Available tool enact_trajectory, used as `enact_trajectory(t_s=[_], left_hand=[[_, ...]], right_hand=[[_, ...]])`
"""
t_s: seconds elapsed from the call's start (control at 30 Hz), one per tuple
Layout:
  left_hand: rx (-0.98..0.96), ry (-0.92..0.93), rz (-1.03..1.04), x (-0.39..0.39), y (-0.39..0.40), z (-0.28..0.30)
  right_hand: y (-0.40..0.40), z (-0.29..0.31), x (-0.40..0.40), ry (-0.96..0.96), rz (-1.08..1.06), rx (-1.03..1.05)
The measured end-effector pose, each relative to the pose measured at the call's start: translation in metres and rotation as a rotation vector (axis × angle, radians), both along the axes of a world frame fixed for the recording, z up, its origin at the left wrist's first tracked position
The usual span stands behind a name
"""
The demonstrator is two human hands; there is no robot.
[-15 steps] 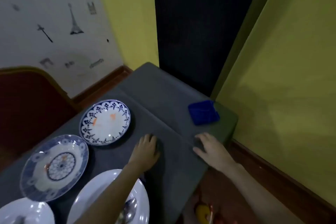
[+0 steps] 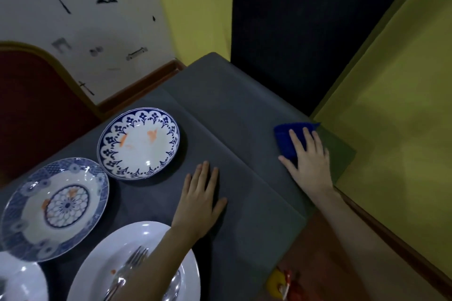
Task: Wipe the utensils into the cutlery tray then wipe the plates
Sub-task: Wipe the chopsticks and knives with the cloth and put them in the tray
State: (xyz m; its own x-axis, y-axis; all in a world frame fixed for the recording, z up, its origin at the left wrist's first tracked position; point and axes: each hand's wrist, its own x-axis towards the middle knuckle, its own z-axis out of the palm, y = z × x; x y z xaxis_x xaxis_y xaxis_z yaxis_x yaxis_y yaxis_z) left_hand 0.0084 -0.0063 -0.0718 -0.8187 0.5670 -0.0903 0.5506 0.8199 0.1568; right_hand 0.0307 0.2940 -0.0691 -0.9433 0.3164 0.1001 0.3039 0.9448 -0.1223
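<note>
The blue cloth (image 2: 288, 138) lies at about two o'clock on the grey surface (image 2: 244, 110), close to its far right corner, and the right hand (image 2: 307, 161) rests on it with fingers straight and slightly spread, the thumb out to the side on the surface; it lies flat on the cloth and has not closed round it. This looks like the very first step: fetching the cloth before any utensil is wiped. The next move calls for the fingers to gather the cloth and bring it back toward six o'clock, where the cutlery waits. The left hand (image 2: 200, 199) lies flat near the centre of the surface, fingers straight and close together, holding nothing. At seven o'clock a plain white plate (image 2: 97, 264) carries a fork (image 2: 127, 269) and a spoon (image 2: 174, 286), both partly hidden by the left forearm, with a small orange smear. At nine o'clock a blue-patterned plate (image 2: 55, 208) shows orange stains, and beyond it, at ten o'clock, a plate with a scalloped navy border (image 2: 138, 143) is stained likewise. No cutlery tray is in view.
</note>
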Motion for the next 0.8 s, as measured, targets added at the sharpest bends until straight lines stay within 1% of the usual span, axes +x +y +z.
enact_trajectory(t_s=[0.1,0.13,0.2,0.27,0.33,0.4,0.5,0.57,0.63,0.73,0.8], left_hand=[[0.037,-0.035,0.000,0.000,0.002,0.004],[0.053,-0.078,0.003,-0.002,0.001,0.005],[0.109,-0.161,0.005,-0.010,-0.002,0.009],[0.269,-0.246,0.036,-0.019,-0.009,0.023],[0.432,-0.341,0.120,-0.020,-0.024,0.045],[0.544,-0.372,0.202,-0.012,-0.043,0.068],[0.648,-0.356,0.362,0.016,-0.079,0.094],[0.783,-0.400,0.548,0.040,-0.111,0.106],[0.868,-0.425,0.717,0.063,-0.146,0.117],[0.884,-0.374,0.863,0.098,-0.200,0.128],[0.837,-0.322,0.958,0.118,-0.235,0.127]], right_hand=[[0.000,0.001,-0.005,0.099,-0.018,0.038],[-0.001,0.006,-0.007,0.129,-0.030,0.005],[-0.013,0.020,-0.012,0.216,-0.064,-0.161],[-0.042,0.035,-0.011,0.308,-0.038,-0.346],[-0.084,0.047,-0.002,0.380,0.002,-0.531],[-0.127,0.063,0.009,0.413,0.035,-0.706],[-0.182,0.087,0.022,0.352,0.103,-0.895],[-0.219,0.100,0.027,0.285,0.240,-0.978],[-0.254,0.108,0.029,0.204,0.378,-1.011],[-0.308,0.112,0.031,0.093,0.518,-1.030],[-0.343,0.113,0.034,0.032,0.627,-1.040]])
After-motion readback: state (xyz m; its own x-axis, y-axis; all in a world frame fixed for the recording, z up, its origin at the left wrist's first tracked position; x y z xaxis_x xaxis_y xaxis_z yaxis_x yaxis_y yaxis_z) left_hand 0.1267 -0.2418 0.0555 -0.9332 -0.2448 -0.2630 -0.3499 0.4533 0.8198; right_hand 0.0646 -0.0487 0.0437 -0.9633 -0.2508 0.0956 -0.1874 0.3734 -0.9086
